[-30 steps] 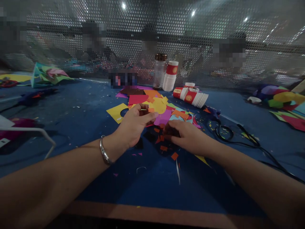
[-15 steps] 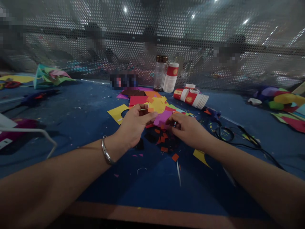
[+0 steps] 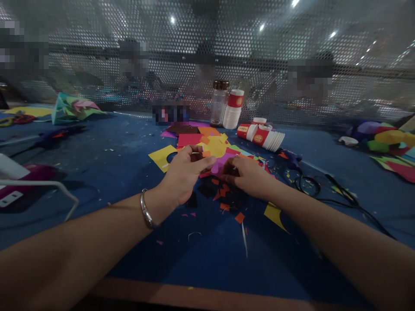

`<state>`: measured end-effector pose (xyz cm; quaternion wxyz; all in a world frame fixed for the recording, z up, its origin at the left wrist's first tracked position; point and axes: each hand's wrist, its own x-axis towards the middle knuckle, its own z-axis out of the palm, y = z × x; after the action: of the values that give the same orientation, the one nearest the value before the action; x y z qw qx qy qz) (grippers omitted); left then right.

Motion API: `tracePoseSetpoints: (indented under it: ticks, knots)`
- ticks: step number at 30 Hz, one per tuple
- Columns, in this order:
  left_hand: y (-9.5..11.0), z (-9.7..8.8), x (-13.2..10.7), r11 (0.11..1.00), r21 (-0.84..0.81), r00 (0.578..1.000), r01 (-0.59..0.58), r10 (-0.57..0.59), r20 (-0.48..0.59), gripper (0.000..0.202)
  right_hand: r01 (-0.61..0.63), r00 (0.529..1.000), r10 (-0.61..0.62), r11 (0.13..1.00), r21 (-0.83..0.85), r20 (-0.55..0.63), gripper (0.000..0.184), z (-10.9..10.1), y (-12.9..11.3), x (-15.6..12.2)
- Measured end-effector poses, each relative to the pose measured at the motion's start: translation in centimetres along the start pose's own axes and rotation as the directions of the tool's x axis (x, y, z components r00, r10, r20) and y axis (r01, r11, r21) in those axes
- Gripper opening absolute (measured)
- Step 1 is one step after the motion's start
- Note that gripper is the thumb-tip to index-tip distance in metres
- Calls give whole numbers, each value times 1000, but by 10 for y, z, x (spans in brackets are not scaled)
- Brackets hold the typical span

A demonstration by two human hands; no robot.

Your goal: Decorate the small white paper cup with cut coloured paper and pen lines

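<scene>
My left hand (image 3: 181, 175), with a silver bracelet at the wrist, pinches the left edge of a small purple piece of paper (image 3: 219, 165) between thumb and fingers. On that paper's right side are the curled fingers of my right hand (image 3: 252, 175), their tips partly hidden. Just beyond lies a yellow paper shape (image 3: 215, 145) with small orange squares around it. Red paper (image 3: 189, 139) and other coloured sheets are piled behind. Beneath the hands, orange paper scraps (image 3: 225, 206) are scattered over the blue table.
A clear bottle (image 3: 218, 106) and stacked paper cups (image 3: 233, 110) stand by the perforated screen; more cups (image 3: 261, 136) lie tipped over. On the right is a glue gun (image 3: 292, 159) with a coiled black cable (image 3: 308, 185). A purple power strip (image 3: 30, 183) sits at left. Yellow paper (image 3: 162, 157) has a cut-out hole.
My right hand has shifted slightly left, its fingers covering more of the purple paper, which looks more curved now. My left hand keeps its pinch. The whole view has tilted a little.
</scene>
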<state>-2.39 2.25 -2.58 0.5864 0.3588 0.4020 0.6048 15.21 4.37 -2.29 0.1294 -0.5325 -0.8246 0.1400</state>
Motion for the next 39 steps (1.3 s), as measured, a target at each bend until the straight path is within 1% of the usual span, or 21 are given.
tracePoseSetpoints:
  ticks: [6,14,18,22,26,31,36,39]
  knots:
    - [0,1,0,1000,-9,1000,-2,2,-21,35,-3,1000,3,1000,11,-23,12,3,1,1]
    - [0,1,-1,1000,-4,1000,-12,12,19,36,-30,999,31,999,44,-36,6,8,5,5]
    - [0,1,-2,1000,-22,1000,-2,2,3,34,-25,995,37,990,136,-92,5,3,3,1]
    - [-1,1,-3,999,-34,1000,23,-23,-6,35,-24,987,69,954,297,-143,6,-5,2,-6]
    - [0,1,-6,999,-32,999,43,-43,5,36,-42,985,118,867,496,-123,4,-7,3,-12]
    - [1,2,-7,998,-48,999,51,-51,3,36,-25,977,160,743,669,-141,12,-8,2,-16]
    - [-1,3,-8,996,-53,997,67,-65,32,37,12,965,217,526,850,-148,21,-13,-5,-22]
    - [-2,3,-9,997,-41,996,67,-65,59,38,38,958,235,464,885,-164,23,-14,-10,-24]
